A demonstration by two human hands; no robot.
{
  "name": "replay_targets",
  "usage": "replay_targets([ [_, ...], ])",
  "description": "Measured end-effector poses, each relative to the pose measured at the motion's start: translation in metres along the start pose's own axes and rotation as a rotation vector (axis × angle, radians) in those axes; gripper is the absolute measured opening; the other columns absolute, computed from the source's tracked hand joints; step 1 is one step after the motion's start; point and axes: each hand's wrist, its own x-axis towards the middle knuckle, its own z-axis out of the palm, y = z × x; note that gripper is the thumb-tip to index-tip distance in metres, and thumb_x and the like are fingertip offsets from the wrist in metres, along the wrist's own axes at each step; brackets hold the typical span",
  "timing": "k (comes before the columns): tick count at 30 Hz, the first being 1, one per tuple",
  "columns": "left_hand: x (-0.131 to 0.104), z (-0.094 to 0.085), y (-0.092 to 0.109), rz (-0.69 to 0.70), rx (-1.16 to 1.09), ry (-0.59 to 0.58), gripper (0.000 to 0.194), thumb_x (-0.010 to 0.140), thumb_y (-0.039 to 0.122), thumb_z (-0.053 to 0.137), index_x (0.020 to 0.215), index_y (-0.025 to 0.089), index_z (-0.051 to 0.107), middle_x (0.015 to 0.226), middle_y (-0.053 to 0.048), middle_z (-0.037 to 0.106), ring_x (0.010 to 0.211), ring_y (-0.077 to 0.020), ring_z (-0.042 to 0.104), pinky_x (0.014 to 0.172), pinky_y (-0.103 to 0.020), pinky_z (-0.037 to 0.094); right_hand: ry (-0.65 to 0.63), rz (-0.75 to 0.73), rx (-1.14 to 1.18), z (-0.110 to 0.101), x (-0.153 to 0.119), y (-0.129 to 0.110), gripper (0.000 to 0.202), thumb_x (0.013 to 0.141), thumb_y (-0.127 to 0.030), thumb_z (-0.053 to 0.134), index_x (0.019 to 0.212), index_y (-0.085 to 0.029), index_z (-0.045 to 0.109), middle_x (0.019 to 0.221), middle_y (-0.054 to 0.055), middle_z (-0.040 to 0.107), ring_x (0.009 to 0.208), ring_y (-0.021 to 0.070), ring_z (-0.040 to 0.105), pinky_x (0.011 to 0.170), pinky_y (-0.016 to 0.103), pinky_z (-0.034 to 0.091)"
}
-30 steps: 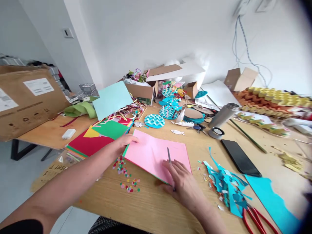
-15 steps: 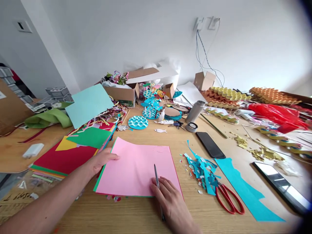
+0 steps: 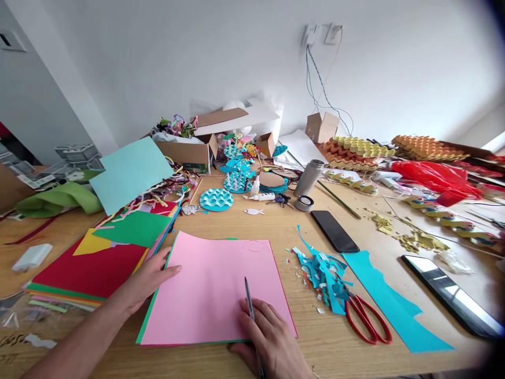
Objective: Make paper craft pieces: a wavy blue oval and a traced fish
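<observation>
A pink sheet of paper lies in front of me, with green and red edges of other sheets showing beneath it. My left hand grips the left edge of these sheets, thumb on top and the other fingers partly hidden. A dark, slim pen rests between the fingers of my right hand. That hand is at the lower right edge of the paper, its fingers on the pink surface and the thumb below the edge. A faint drawn outline shows near the top right of the sheet.
Red-handled scissors, blue paper scraps, a blue strip and two phones lie to the right. A white fish cutout, glue bottles and a metal flask stand beyond. Coloured paper is stacked left.
The sheets have come closer to me, with both hands on them. My right thumb now shows below the paper's lower edge. The view has turned slightly right.
</observation>
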Motion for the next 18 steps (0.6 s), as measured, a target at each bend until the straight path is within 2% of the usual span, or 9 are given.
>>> replay_targets([
  [3, 0.0, -0.002, -0.007, 0.079, 0.139, 0.1, 0.082, 0.071, 0.051, 0.065, 0.138, 0.017, 0.032, 0.096, -0.008, 0.069, 0.094, -0.0264, 0.066, 0.08, -0.039, 0.052, 0.035, -0.034, -0.025, 0.002, -0.001, 0.002, 0.046, 0.084, -0.053, 0.057, 0.108, -0.013, 0.057, 0.099, 0.014, 0.071, 0.096, 0.0269, 0.065, 0.08, 0.037, 0.056],
  [7, 0.005, -0.011, -0.028, 0.231, 0.436, 0.238, 0.079, 0.076, 0.056, 0.054, 0.14, 0.014, 0.031, 0.085, -0.006, 0.066, 0.079, -0.0238, 0.064, 0.076, -0.04, 0.052, 0.062, -0.07, -0.052, 0.004, -0.001, 0.005, 0.05, 0.084, -0.056, 0.053, 0.108, -0.012, 0.057, 0.098, 0.014, 0.071, 0.093, 0.0262, 0.066, 0.078, 0.035, 0.057],
  [11, 0.008, -0.019, -0.046, 0.327, 0.617, 0.313, 0.075, 0.079, 0.055, 0.049, 0.141, 0.018, 0.028, 0.109, -0.011, 0.063, 0.083, -0.0207, 0.064, 0.075, -0.036, 0.053, 0.09, -0.085, -0.062, 0.006, -0.002, 0.007, 0.051, 0.084, -0.058, 0.052, 0.106, -0.011, 0.057, 0.096, 0.014, 0.072, 0.092, 0.0257, 0.067, 0.078, 0.035, 0.057],
  [14, 0.007, -0.021, -0.051, 0.366, 0.74, 0.376, 0.069, 0.081, 0.054, 0.044, 0.139, 0.018, 0.032, 0.117, -0.014, 0.062, 0.087, -0.0225, 0.065, 0.071, -0.035, 0.055, 0.102, -0.087, -0.071, 0.005, -0.001, 0.008, 0.05, 0.084, -0.057, 0.053, 0.106, -0.012, 0.057, 0.095, 0.013, 0.072, 0.093, 0.0253, 0.067, 0.079, 0.034, 0.057],
  [18, 0.001, -0.016, -0.051, 0.538, 1.016, 0.49, 0.057, 0.083, 0.049, 0.038, 0.129, 0.017, 0.045, 0.122, -0.014, 0.061, 0.106, -0.0292, 0.061, 0.089, -0.044, 0.05, 0.177, -0.094, -0.081, 0.003, 0.0, 0.009, 0.041, 0.087, -0.05, 0.054, 0.105, -0.013, 0.057, 0.091, 0.012, 0.073, 0.088, 0.0233, 0.069, 0.076, 0.031, 0.058],
])
